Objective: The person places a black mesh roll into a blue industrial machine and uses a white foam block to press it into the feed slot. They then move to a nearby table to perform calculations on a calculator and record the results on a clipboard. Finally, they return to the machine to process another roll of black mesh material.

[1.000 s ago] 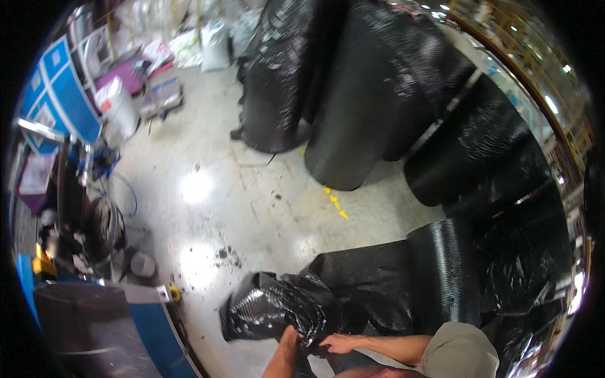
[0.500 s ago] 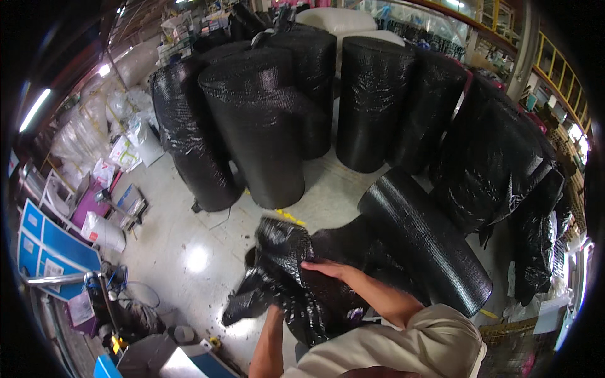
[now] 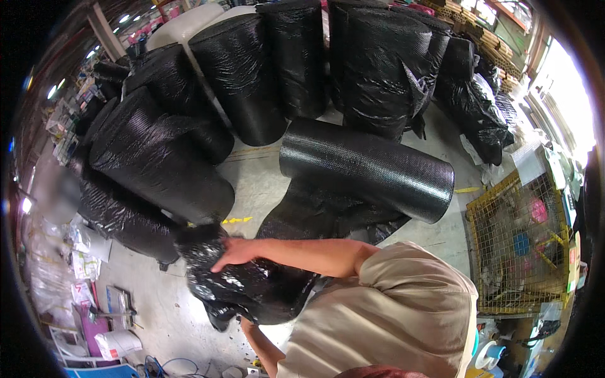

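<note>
Black plastic wrap [image 3: 252, 286], crumpled into a glossy bundle, is being held up in front of the person's chest, just in front of the lying black roll [image 3: 368, 167] and above the concrete floor [image 3: 258, 179]. The right hand [image 3: 232, 251] is being laid on the bundle's upper side, fingers spread and pressed flat against the film, with the bare forearm reaching across from a beige short sleeve [image 3: 403, 277]. The left hand [image 3: 247, 324] is being kept under the bundle; only the wrist and forearm are seen rising from below, so whether its fingers are closed on the film cannot be told. A loose sheet of black film [image 3: 328, 211] is being seen draped on the floor between the bundle and the lying roll, touching the roll's near side.

Behind the lying roll, several upright black rolls [image 3: 296, 57] are being shown standing close together, one of them with torn film hanging off it. To the left of the lying roll, more wrapped rolls [image 3: 157, 164] are being shown tilted and stacked against each other, the nearest of them just beside the bundle. To the right of the lying roll, a yellow wire cage [image 3: 520, 246] is being shown with coloured objects inside. Left of the bundle and well apart from the roll, clear bags and papers [image 3: 82, 246] are lying along the floor's edge. A yellow mark [image 3: 236, 220] is being shown on the floor just above the bundle.
</note>
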Available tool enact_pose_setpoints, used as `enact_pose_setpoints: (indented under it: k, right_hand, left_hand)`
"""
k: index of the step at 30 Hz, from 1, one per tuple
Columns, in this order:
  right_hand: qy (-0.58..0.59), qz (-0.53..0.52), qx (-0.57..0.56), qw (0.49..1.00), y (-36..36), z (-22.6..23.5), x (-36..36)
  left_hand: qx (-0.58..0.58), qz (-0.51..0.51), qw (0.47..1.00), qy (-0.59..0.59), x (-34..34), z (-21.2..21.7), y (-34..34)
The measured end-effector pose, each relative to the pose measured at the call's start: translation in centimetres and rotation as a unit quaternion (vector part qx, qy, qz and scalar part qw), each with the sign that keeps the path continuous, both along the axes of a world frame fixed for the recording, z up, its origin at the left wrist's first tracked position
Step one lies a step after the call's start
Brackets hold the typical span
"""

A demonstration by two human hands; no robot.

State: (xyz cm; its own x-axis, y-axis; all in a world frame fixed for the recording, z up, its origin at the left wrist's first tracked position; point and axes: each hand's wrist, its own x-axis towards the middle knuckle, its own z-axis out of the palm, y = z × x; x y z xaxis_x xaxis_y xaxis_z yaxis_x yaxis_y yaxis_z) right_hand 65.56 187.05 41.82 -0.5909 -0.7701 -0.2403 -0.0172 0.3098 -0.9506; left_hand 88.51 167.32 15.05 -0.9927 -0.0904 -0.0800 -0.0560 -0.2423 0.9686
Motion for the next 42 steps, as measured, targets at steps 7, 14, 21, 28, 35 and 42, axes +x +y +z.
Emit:
enact_pose_setpoints:
  k: [7,14,21,28,35,42]
  right_hand:
    - [0.205,0.007,-0.132,0.970,-8.7,16.2,5.2]
    - [0.213,0.178,-0.368,0.887,-22.2,20.2,7.3]
    - [0.312,0.293,-0.574,0.698,-33.0,24.1,22.2]
    - [0.231,0.384,-0.628,0.636,-38.0,26.2,34.9]
    - [0.120,0.523,-0.550,0.640,-39.7,23.2,43.6]
    - [-0.067,0.772,-0.307,0.553,-32.1,12.3,55.5]
  left_hand:
    - [0.156,0.269,0.950,0.008,11.1,13.4,0.0]
    - [-0.097,0.452,0.882,-0.092,27.7,18.3,3.1]
    - [-0.209,0.672,0.704,-0.094,40.5,25.2,4.6]
    - [-0.359,0.837,0.237,-0.339,66.5,28.8,-0.2]
    - [-0.243,0.872,0.408,-0.120,56.8,21.6,5.4]
    - [-0.067,0.769,0.627,0.106,40.0,21.3,8.4]
